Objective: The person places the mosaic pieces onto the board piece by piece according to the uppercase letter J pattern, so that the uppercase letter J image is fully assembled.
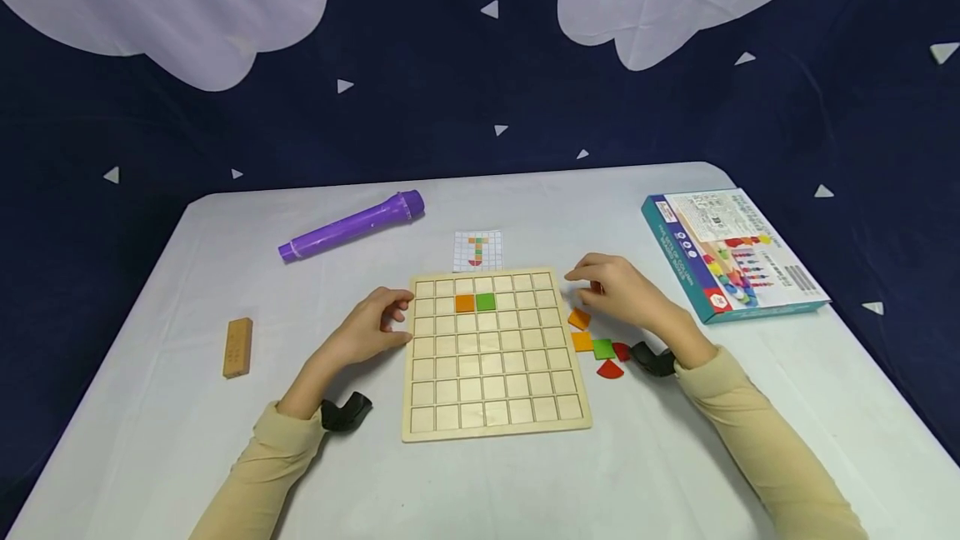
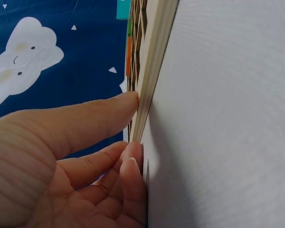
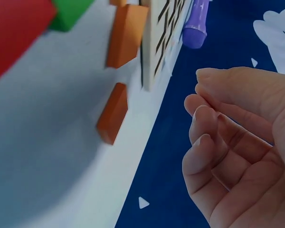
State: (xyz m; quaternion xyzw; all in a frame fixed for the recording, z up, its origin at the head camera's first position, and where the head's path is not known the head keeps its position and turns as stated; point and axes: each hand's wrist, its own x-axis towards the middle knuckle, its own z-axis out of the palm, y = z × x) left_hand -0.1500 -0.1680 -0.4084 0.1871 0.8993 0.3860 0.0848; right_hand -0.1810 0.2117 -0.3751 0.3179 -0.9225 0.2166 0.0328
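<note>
A wooden grid board [image 1: 457, 391] lies flat on the table. Side by side near its far edge sit an orange square tile [image 1: 465, 303] and a green square tile [image 1: 486, 302]. My left hand [image 1: 370, 327] touches the board's left edge with the thumb and fingertips; in the left wrist view the thumb [image 2: 97, 116] rests against the rim. Beyond the board's right edge hovers my right hand [image 1: 618, 290], fingers loosely bent, holding nothing visible. Just below it lie two orange tiles [image 1: 582, 342], a green tile [image 1: 603, 349] and two red wedge-shaped pieces [image 1: 611, 369].
A small pattern card [image 1: 477, 251] lies behind the board. Farther left is a purple microphone-shaped tube [image 1: 352, 227], with a wooden block [image 1: 237, 347] nearer on that side. A toy box [image 1: 738, 252] stands at the back right. The white table [image 1: 135, 432] meets a dark blue backdrop.
</note>
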